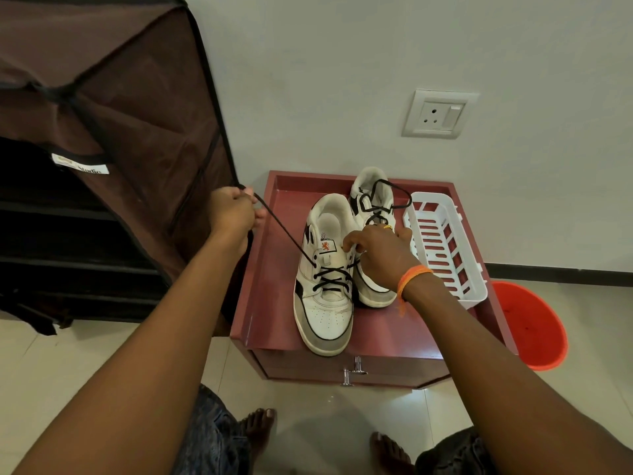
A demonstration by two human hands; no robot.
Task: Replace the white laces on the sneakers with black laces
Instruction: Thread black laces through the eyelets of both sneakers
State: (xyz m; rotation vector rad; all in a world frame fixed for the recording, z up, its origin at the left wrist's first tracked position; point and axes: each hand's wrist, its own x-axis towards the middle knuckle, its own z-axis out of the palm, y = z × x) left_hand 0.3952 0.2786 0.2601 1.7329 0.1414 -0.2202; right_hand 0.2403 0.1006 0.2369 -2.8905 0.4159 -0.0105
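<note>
Holding sneakers point(327, 279), maroon tray-top cabinet point(270, 234); white basket point(445, 248) alongside.

white wall point(342, 63), tiled floor point(325, 423), brown cloth rack point(102, 114)

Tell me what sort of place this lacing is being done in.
Probably a room in a home, near shoe storage: a fabric-covered shoe rack stands against the wall, a wall socket sits low on it, and a red bucket rests on the tiled floor beside the small maroon cabinet.

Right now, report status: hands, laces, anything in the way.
Left hand grips black lace, pulled taut. Right hand holds near sneaker at the eyelets. Far sneaker loosely laced black. White basket alongside, not obstructing.
</note>
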